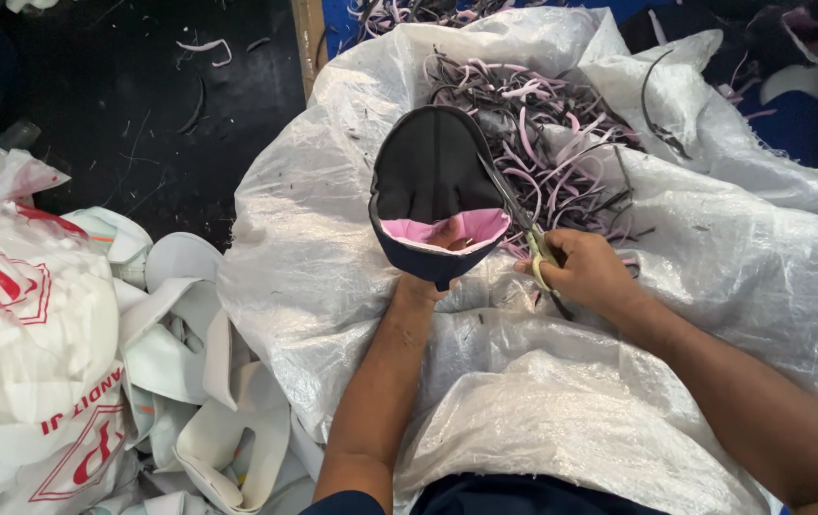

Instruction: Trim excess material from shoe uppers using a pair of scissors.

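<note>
Trimming the edge of a dark shoe piece (431,181) with pink lining, held up over the big white sack (313,248). Left hand (445,243) tucked inside, fingers hidden, grip hard to tell. Right hand (585,272) squeezing scissors (514,210). Needing next, probably, slow turning and careful snipping along the rim, strips (561,153) dropping below.

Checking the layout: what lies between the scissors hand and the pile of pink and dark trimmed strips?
In the head view, only the scissors' blades and bare white woven sack; right hand, strips.
</note>
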